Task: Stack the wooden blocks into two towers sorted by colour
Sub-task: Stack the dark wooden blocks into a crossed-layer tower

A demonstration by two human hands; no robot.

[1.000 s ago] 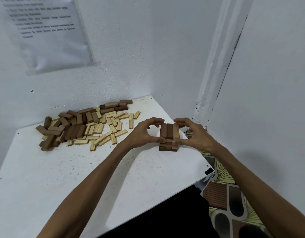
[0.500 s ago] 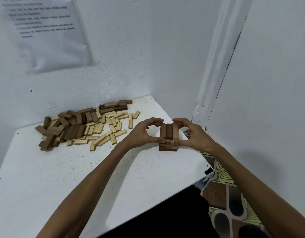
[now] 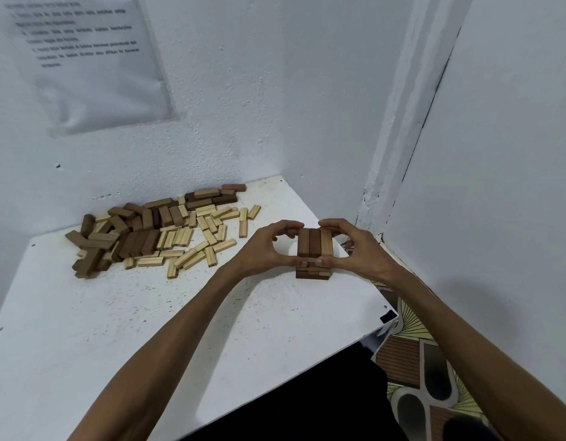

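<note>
Squaring step: left hand (image 3: 262,247) and right hand (image 3: 355,248) clamp the tower (image 3: 314,246) at its top layer. Next, probably another dark block from the pile (image 3: 154,230) at ten o'clock.

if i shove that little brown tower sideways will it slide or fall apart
Short and squat, the tower would probably slide on the table rather than tip. Its layers are loose blocks laid crosswise, so a push on one layer would likely knock it out of line. The left hand and right hand grip it from both sides, perhaps to square it.
</note>
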